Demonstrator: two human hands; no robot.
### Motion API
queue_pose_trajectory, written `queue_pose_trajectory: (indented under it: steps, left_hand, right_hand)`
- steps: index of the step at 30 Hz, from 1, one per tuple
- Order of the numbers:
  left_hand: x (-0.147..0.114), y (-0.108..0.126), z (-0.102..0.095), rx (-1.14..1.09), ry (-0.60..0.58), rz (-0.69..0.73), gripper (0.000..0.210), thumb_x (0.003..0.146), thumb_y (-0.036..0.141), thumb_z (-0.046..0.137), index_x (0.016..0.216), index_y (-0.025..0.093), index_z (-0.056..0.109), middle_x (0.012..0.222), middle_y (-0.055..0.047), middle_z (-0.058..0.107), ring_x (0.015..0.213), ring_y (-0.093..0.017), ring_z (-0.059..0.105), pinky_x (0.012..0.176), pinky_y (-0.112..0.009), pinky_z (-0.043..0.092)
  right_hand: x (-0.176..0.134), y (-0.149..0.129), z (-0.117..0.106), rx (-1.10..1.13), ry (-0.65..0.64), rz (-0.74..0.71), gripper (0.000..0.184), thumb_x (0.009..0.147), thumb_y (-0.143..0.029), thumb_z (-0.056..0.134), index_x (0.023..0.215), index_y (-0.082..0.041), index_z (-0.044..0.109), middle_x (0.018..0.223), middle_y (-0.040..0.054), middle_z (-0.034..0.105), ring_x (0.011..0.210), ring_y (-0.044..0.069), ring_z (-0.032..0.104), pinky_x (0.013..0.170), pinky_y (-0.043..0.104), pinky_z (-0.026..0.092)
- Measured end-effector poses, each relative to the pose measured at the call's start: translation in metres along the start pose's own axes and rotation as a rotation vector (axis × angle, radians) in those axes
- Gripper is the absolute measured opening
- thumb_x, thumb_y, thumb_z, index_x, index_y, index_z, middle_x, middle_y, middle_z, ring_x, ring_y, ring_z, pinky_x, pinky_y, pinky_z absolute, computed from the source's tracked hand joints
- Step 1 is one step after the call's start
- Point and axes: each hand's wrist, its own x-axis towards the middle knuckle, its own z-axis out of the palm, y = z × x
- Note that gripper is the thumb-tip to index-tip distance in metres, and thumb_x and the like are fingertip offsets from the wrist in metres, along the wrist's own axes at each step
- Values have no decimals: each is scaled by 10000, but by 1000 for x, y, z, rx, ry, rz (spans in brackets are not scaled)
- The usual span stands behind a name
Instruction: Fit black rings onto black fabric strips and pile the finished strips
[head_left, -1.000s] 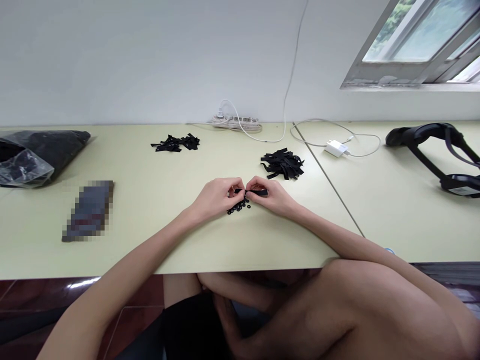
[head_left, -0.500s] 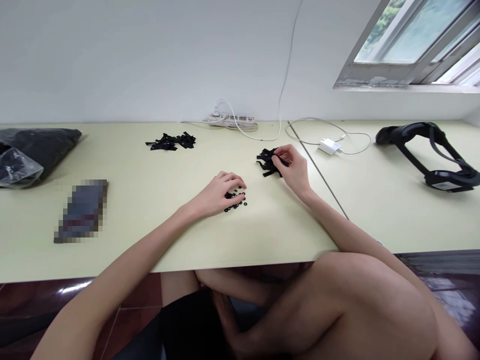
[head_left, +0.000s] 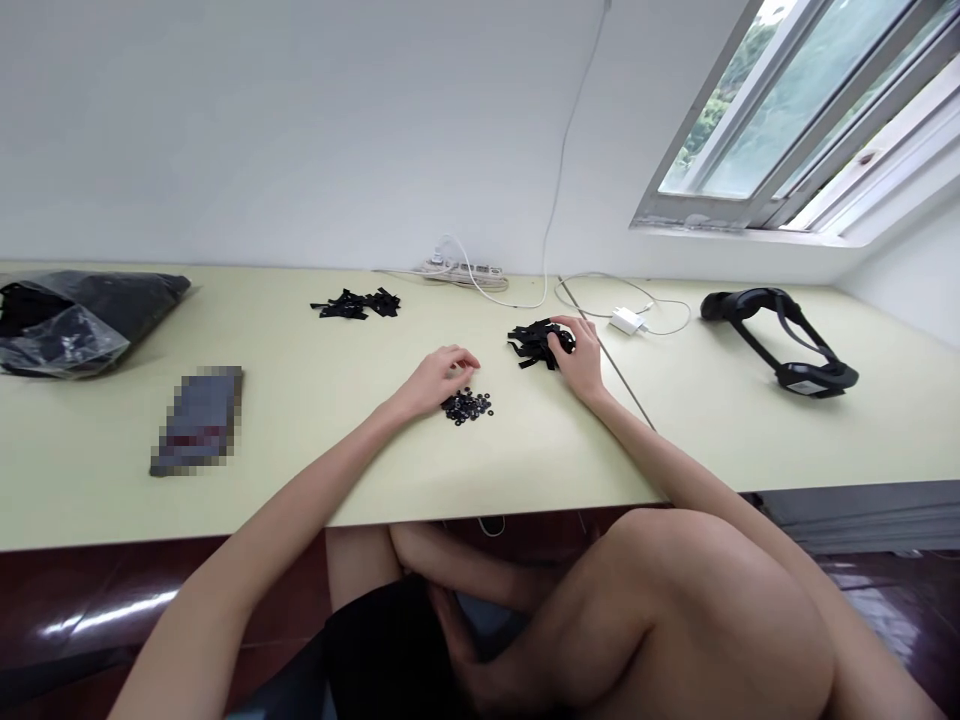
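Note:
Several small black rings, like washers, form a loose pile (head_left: pixel 468 406) on the pale table. My left hand (head_left: pixel 439 378) hovers at the upper left of that pile, thumb and fingertips drawn together; whatever is between them is too small to make out. To the right lies a heap of short black strips (head_left: pixel 531 343). My right hand (head_left: pixel 582 358) curls over the heap's right side, with thumb and fingers around a dark strip, partly hidden by the hand.
Another group of black strips (head_left: pixel 358 303) lies farther back. A dark plastic bag (head_left: pixel 112 320) and a blurred grey packet (head_left: pixel 199 420) are at left. Along the wall sits a power strip (head_left: pixel 465 272); a white charger (head_left: pixel 628 320) and a black headset (head_left: pixel 787 345) are at right.
My left hand has drawn back up and left from the rings, its fingertips coming together and uncovering the pile. My right hand stays at the strips, its thumb and fingers shifted. The view has turned slightly.

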Motion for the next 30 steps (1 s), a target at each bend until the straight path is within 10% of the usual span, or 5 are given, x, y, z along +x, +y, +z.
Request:
queue_pose_trajectory:
  steps: [11, 15, 19, 30]
  left_hand:
    - [13, -85, -73, 330, 602, -491, 549, 953, 187, 585, 1489, 74, 573, 1741, -290, 421, 1655, -477, 350, 1385, -657, 319]
    - [18, -109, -100, 365, 643, -534, 585, 936, 151, 590, 1519, 105, 575, 1795, -258, 388, 1735, -439, 231, 1442, -636, 182]
    - [16, -126, -119, 374, 658, -597, 269, 956, 172, 594, 1195, 156, 717, 1561, -285, 589, 1566, -503, 427, 1306, -685, 381]
    - [9, -134, -117, 330, 698, -542, 172, 994, 184, 614, 1128, 233, 710, 1345, -165, 745, 1369, -436, 594, 1226, -688, 390]
  right_hand:
    - [-3, -22, 12, -85, -118, -190, 188, 1081, -263, 552, 1155, -253, 723, 1215, 141, 817, 1219, 380, 669, 1086, 594, 541]
    - [-4, -21, 12, -96, -129, -203, 185, 1090, -254, 543, 1160, -260, 713, 1202, 137, 813, 1203, 376, 672, 1067, 587, 545]
    - [-4, -22, 12, -84, -134, -223, 171, 1100, -245, 541, 1149, -269, 703, 1170, 123, 807, 1164, 359, 682, 1048, 559, 550]
    - [-7, -21, 9, -84, -127, -297, 171, 1119, -191, 538, 1142, -252, 697, 1096, 106, 792, 1119, 332, 691, 1010, 519, 560]
